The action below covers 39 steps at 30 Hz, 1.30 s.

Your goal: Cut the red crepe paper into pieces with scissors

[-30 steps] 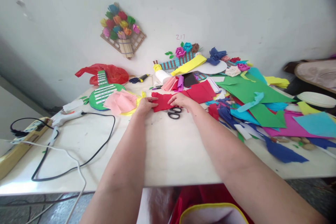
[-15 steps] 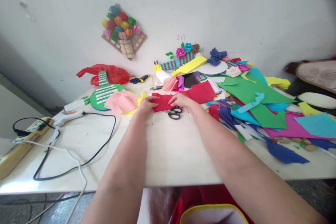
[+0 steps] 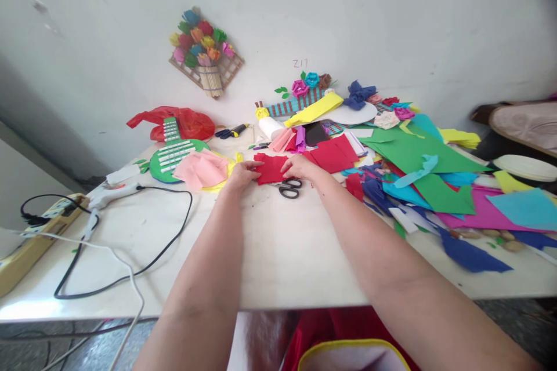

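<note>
- Pale wall (image 3: 391, 17) backs a white table (image 3: 300, 255); paper flowers (image 3: 206, 40) hang on the wall toward eleven o'clock.
- Little has changed over the last second: both hands keep almost the same place, and the red paper (image 3: 270, 168) sits only a touch farther toward three o'clock, its right edge showing more plainly by the fingertips. This looks like a small straightening or steadying of the sheet rather than a fresh step.
- Red paper lies between the two hands, near the middle of the view, with the left hand (image 3: 244, 175) at its nine o'clock and the right hand (image 3: 301, 167) at its three o'clock.
- Left thumb and fingers stand narrowly apart, touching and holding the sheet's left edge.
- Right fingertips are drawn close together on the opposite edge, holding it too; how firmly either hand grips cannot be told.
- Scissors (image 3: 289, 188) rest just beside the paper at about five o'clock, handles toward the person; their blades are mostly hidden.
- More red sheets (image 3: 336, 153) lie past the right hand, around two o'clock from the held piece.
- Crumpled pink paper (image 3: 202, 169) lies at nine o'clock, beyond the left hand.
</note>
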{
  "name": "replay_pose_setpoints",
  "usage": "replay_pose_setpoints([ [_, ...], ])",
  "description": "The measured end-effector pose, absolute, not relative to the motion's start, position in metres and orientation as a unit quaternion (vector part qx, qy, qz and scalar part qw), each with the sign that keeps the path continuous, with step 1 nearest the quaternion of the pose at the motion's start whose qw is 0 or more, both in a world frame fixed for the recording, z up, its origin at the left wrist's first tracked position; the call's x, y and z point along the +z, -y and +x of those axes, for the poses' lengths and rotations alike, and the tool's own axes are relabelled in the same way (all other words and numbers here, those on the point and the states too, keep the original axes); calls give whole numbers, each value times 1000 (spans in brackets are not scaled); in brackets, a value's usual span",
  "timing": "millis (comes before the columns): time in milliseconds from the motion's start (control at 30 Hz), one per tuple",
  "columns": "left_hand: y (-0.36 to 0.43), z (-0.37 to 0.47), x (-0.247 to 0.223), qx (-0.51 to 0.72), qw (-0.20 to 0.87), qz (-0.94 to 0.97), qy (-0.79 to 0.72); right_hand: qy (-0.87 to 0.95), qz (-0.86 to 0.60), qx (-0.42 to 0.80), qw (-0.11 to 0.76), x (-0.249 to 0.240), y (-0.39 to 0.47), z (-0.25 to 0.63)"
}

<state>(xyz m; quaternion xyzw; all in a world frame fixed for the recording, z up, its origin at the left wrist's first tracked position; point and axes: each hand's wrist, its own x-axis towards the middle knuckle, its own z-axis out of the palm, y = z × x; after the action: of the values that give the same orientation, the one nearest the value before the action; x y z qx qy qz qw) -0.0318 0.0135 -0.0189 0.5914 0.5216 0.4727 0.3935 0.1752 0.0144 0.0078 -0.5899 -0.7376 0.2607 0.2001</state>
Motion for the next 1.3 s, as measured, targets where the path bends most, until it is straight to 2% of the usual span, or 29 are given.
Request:
replay_pose_setpoints([
  [200, -14, -32, -19, 464, 388, 592, -533, 758, -606, 202, 134, 22, -5, 173],
  [333, -14, -32, -19, 468, 396, 587, -529, 766, -627, 113, 85, 35, 5, 173],
  [500, -16, -32, -21, 472, 412, 578, -523, 780, -609, 38, 139, 37, 8, 169],
  [633, -13, -31, -19, 485, 461, 566, -482, 819, -541, 69, 177, 25, 7, 155],
  [767, -9, -29, -15, 499, 501, 551, -443, 832, -529, 139, 91, 10, 5, 142],
  [900, -8, -29, -14, 498, 504, 544, -449, 835, -530, 146, 36, -1, 3, 138],
  [1200, -6, -25, -10, 507, 504, 513, -475, 838, -526, 142, 17, -3, 4, 138],
  [1300, -9, -24, -11, 516, 463, 505, -514, 842, -520, 143, 16, -2, 6, 138],
])
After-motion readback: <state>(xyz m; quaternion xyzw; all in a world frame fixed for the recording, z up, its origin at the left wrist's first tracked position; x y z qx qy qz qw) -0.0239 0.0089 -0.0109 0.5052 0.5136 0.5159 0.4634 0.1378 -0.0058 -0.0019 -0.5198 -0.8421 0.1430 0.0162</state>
